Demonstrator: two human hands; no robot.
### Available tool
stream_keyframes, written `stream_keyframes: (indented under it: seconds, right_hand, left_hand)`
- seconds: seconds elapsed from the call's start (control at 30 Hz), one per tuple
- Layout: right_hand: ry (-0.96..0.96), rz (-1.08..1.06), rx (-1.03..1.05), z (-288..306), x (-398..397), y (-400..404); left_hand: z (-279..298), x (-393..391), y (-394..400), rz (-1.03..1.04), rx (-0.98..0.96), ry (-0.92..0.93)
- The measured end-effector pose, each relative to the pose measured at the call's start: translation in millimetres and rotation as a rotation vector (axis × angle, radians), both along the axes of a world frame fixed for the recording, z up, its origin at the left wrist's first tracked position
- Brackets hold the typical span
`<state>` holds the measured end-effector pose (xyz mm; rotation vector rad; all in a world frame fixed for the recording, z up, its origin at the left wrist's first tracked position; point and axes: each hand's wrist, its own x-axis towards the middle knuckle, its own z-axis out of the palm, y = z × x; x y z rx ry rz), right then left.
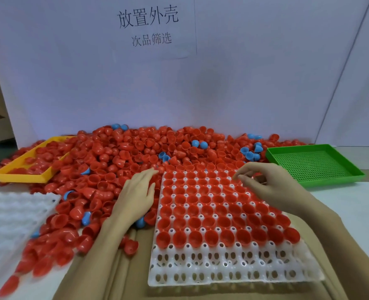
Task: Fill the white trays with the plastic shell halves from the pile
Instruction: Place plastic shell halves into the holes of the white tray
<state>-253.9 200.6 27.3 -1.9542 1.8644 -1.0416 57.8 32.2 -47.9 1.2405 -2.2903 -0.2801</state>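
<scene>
While the left hand [136, 197] rests flat with fingers spread on the pile [105, 169], the right hand [272, 187] hovers over the tray [222, 273]. Its fingers curl loosely, holding nothing visible.

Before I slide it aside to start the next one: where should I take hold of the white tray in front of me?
Probably the near edge of the white tray, taken from the near side. The two rows there show bare cups, so fingers would likely disturb no red shell halves. The far edge runs into the pile, and the right hand hovers over it.
</scene>
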Motion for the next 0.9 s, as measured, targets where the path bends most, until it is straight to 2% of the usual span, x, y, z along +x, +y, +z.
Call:
stream_keyframes:
  seconds: [0.1, 0.33, 0.5, 0.63, 0.77, 0.9]
  right_hand:
    - [-0.014, -0.004, -0.029, -2, 1, -17]
    - [-0.107, -0.016, -0.202, -15, 5, -7]
    - [-0.168, -0.011, -0.208, -19, 4, 2]
    - [-0.216, 0.011, -0.172, -14, 14, 5]
    - [-0.295, 0.065, -0.122, -6, 34, 11]
    - [-0.240, 0.197, -0.077, -5, 56, 16]
  left_hand:
    - [-2, -1, -2, 0.016, 0.005, -0.020]
    - [-2, -2, -10, 0.098, 0.006, 0.191]
    - [4, 0, -1, 0.090, -0.167, 0.245]
    - [19, -8, 21, -0.027, -0.201, 0.426]
    - [36, -26, 56, -0.255, -0.031, 0.719]
    - [42, -40, 82, -0.419, 0.045, 0.727]
